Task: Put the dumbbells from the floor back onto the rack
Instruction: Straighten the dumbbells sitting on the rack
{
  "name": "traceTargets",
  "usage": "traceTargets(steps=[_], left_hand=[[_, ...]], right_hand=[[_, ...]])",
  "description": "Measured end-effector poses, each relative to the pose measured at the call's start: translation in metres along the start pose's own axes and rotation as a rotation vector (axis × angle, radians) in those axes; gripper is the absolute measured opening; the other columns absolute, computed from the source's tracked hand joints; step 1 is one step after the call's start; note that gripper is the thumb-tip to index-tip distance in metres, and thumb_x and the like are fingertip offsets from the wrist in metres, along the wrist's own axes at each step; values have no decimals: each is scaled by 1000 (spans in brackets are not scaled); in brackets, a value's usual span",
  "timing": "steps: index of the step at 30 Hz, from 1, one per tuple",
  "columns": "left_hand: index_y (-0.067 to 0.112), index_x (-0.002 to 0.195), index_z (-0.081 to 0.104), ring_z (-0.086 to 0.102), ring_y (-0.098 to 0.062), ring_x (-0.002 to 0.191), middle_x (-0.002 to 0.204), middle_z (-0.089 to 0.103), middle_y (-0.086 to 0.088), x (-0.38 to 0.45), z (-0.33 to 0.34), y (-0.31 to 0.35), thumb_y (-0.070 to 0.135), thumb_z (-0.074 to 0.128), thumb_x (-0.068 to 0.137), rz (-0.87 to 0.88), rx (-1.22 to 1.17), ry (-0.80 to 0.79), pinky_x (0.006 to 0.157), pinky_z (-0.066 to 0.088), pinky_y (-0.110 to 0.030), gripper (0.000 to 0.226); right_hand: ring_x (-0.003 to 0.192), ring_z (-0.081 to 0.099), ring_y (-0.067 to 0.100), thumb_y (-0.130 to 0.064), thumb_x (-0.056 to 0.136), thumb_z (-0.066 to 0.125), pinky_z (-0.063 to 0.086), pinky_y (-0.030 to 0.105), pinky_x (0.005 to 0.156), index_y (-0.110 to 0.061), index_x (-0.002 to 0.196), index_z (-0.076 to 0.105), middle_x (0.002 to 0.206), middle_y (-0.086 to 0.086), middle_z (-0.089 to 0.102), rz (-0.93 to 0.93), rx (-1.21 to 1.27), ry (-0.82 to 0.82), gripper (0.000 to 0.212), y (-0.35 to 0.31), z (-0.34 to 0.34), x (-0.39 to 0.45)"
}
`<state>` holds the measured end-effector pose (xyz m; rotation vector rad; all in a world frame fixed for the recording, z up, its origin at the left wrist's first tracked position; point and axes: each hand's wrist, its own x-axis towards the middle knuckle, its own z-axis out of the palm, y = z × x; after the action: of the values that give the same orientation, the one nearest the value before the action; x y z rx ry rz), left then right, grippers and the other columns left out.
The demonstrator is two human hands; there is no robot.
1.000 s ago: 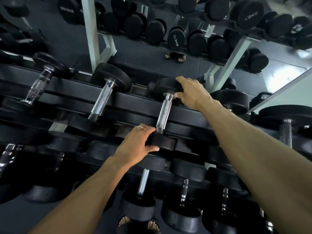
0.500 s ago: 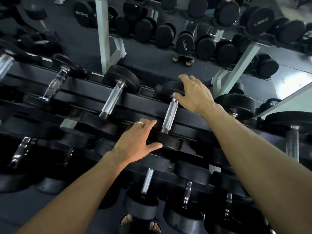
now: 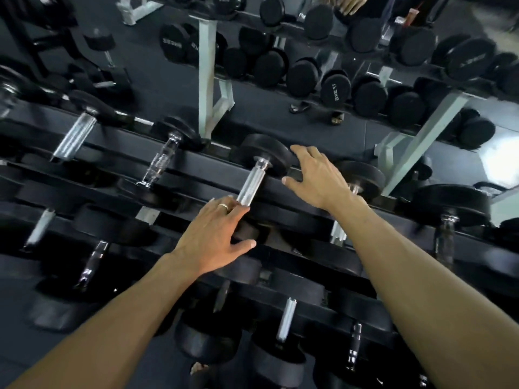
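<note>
A black dumbbell with a chrome handle (image 3: pixel 250 184) lies across the top tier of the black rack (image 3: pixel 207 163). Its far head points toward the mirror. The near head is mostly hidden under my left hand (image 3: pixel 216 237), which rests on it with fingers fairly straight, a ring showing and the thumb stretched out below. My right hand (image 3: pixel 317 178) is spread to the right of the far head. Its fingertips are at the head's edge, and nothing is gripped.
Other dumbbells fill the top tier on both sides, one to the left (image 3: pixel 162 162) and one just right of my right hand (image 3: pixel 365 175). Lower tiers hold several more (image 3: pixel 285 318). A mirror behind shows the rack's pale legs (image 3: pixel 207 74). My toes (image 3: pixel 200 371) show below.
My right hand has slid off the far head to its right side and spread its fingers. My left hand's hold on the near head has loosened. The dumbbell stays on the rack.
</note>
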<state>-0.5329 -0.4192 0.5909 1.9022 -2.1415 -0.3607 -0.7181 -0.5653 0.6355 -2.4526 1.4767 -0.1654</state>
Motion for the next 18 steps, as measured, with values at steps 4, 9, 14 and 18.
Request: traceTargets(steps=[4, 9, 14, 18], left_hand=[[23, 139, 41, 29, -21, 138, 139, 44, -3, -1, -2, -31, 58, 69, 72, 15, -50, -48, 116, 19, -33, 80], [27, 140, 38, 33, -15, 133, 139, 41, 4, -1, 4, -47, 53, 73, 72, 0, -148, -95, 109, 28, -27, 81], [27, 133, 47, 42, -11, 120, 123, 50, 9, 5, 16, -54, 47, 74, 76, -20, -246, -61, 100, 40, -26, 67], [25, 129, 53, 43, -11, 115, 116, 53, 7, 7, 17, -54, 41, 79, 72, -39, -284, -38, 95, 41, -25, 64]], right_hand=[[128, 46, 35, -35, 89, 65, 44, 45, 101, -15, 151, 24, 147, 12, 39, 52, 34, 38, 77, -21, 11, 19], [126, 47, 37, -30, 90, 66, 41, 42, 100, -15, 152, 23, 143, 14, 42, 111, 22, 13, 77, -28, 20, 32], [114, 55, 34, -21, 90, 67, 43, 40, 93, -17, 148, 32, 128, 14, 53, 129, 61, 94, 68, -27, 31, 41], [104, 58, 33, -16, 88, 68, 45, 40, 90, -19, 141, 41, 116, 12, 58, 111, 76, 135, 60, -22, 31, 47]])
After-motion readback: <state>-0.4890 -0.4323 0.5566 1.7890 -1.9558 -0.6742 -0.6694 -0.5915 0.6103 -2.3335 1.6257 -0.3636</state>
